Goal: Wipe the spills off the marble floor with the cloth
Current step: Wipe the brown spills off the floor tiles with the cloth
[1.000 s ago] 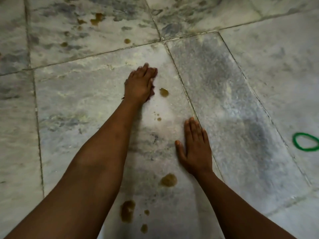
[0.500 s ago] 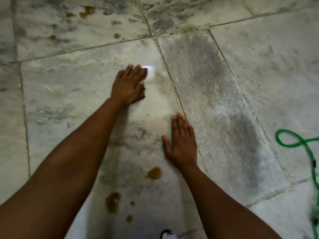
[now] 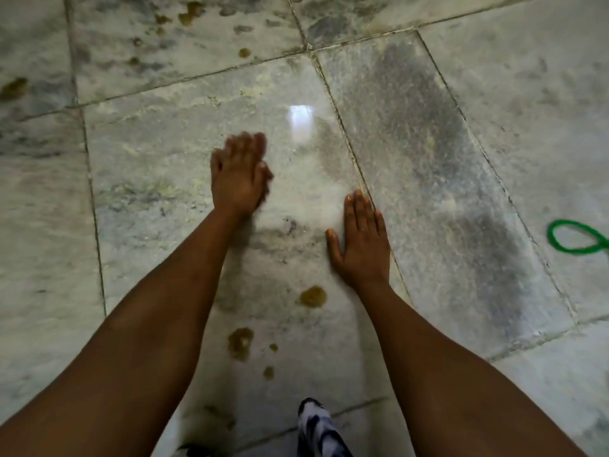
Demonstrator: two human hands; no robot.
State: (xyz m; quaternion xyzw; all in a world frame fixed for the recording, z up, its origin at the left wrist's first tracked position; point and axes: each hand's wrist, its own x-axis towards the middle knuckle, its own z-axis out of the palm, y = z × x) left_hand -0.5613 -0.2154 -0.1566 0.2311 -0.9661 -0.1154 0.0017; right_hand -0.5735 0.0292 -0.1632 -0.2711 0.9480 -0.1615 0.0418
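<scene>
My left hand [image 3: 240, 174] presses down on the marble floor [image 3: 158, 153] and is blurred by motion. A dark edge of the cloth [image 3: 268, 181] shows at its thumb side; the rest of the cloth is hidden under the palm. My right hand [image 3: 361, 240] lies flat on the same tile, fingers spread, holding nothing. Brown spills sit between my forearms: one blot [image 3: 311, 296] just below the right hand, and a larger one [image 3: 240, 339] with small drops nearer me. More brown spots [image 3: 244, 52] dot the far tiles.
A green hose loop [image 3: 573, 240] lies on the floor at the right edge. A black-and-white patterned fabric [image 3: 316, 427] shows at the bottom centre. A bright light reflection [image 3: 300, 120] gleams on the wet tile beyond my left hand.
The brown spot and small drops beside my left hand a second ago are gone. My left hand has swept a little back toward me; my right hand stays planted.
</scene>
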